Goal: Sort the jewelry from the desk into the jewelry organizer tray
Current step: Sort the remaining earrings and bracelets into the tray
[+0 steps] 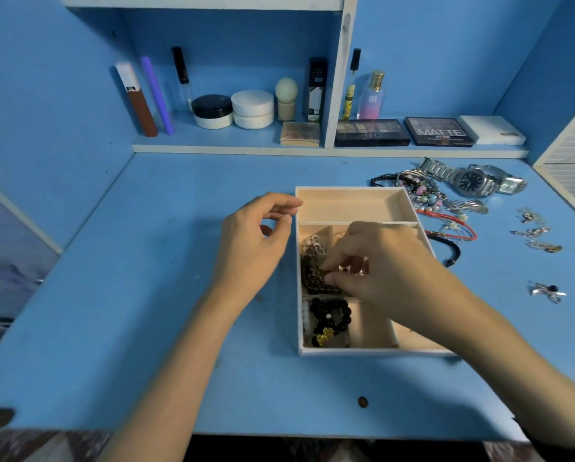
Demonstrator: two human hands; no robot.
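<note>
Cosmetics (252, 108) line the shelf behind, and to the right of the jewelry organizer tray (346, 205) the tabletop (146, 261) carries watches (472, 183), tangled bracelets (416, 188) and scattered earrings (533, 231). The right hand (379, 261) reaches into the tray's middle row, its forearm hiding the near right compartments. Its fingers (337, 261) are curled tight, pinching a small piece (356, 271) beside a dark chain (312, 278). The left hand (256, 241) hovers just left of the tray, loosely curled and holding nothing.

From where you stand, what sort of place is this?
Most likely a home dressing table or vanity: the shelf holds a perfume bottle and eyeshadow palettes, and watches and bracelets lie on the blue desk beside a jewelry organizer tray.
</note>
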